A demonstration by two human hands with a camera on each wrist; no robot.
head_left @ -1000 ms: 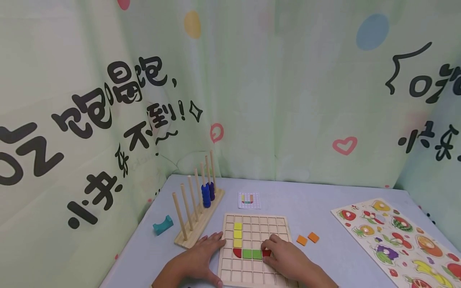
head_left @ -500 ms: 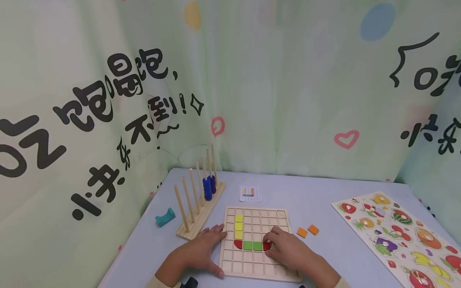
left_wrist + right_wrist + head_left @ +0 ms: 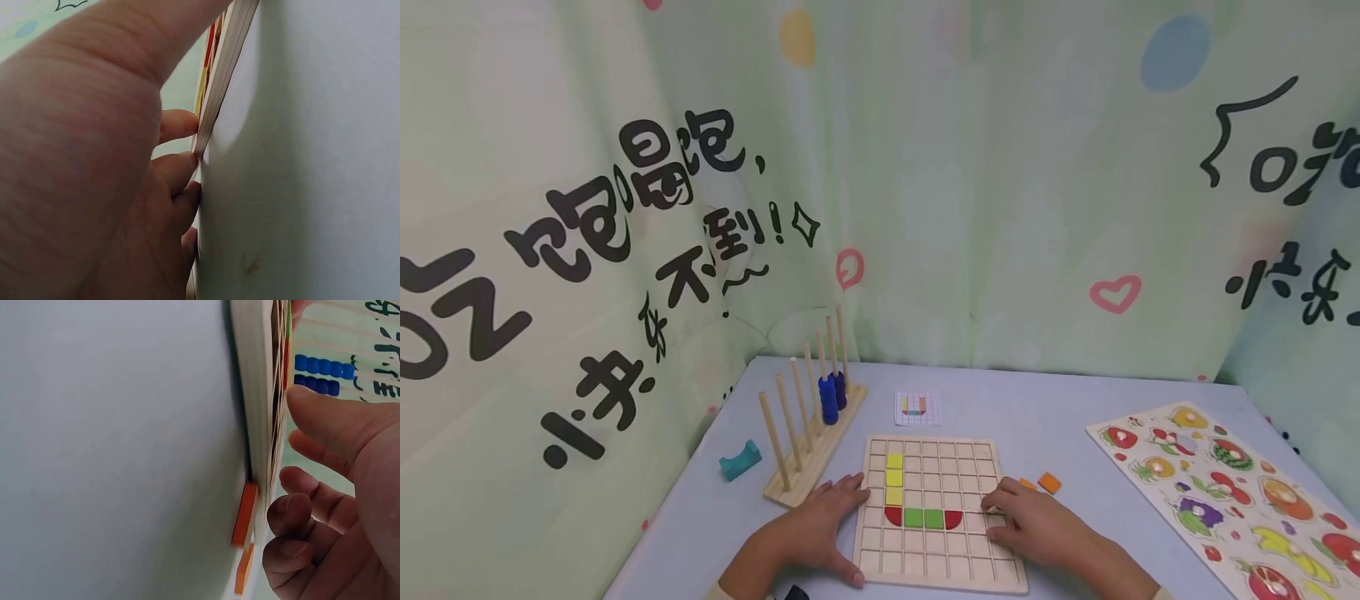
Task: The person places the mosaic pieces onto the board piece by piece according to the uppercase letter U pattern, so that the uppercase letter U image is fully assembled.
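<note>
A wooden grid board lies on the table with a column of yellow squares. Below them runs a row: a red rounded piece, two green squares and a second red rounded piece. My left hand rests at the board's left edge, thumb and fingers spread along it. Over the board's right side hovers my right hand, fingers loosely bent, nothing between them. Two orange square tiles lie just beyond it, one partly hidden by the hand in the head view.
A small pattern card lies behind the board. To the left stands a bead rack with upright pegs and blue beads, beside a teal curved block. A fruit picture board lies at the right. Printed curtains surround the table.
My right hand has let go of the right red piece and moved right, towards the orange tiles. That piece now shows fully in the row. The left hand keeps its place.
</note>
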